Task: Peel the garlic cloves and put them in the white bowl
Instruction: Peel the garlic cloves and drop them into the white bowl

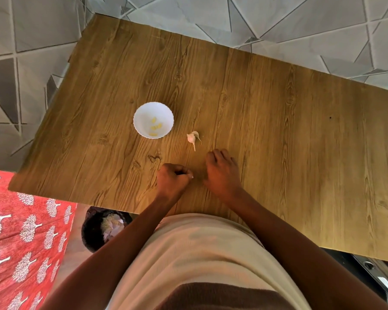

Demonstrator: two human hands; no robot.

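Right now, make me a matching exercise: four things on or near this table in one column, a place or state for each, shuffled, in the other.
Things:
1. bowl
2. garlic
3. bin
4. left hand

Places or states:
A. on the floor under the table's near edge
B. fingers curled, resting on the table
C. holds peeled yellow cloves
D. lies unpeeled on the wood right of the bowl

Pairs: 1-C, 2-D, 3-A, 4-B

The person wears a cream top [202, 253] at the bottom middle of the frame, with a brown part [222, 296] below it. Both arms are bare, no sleeves.
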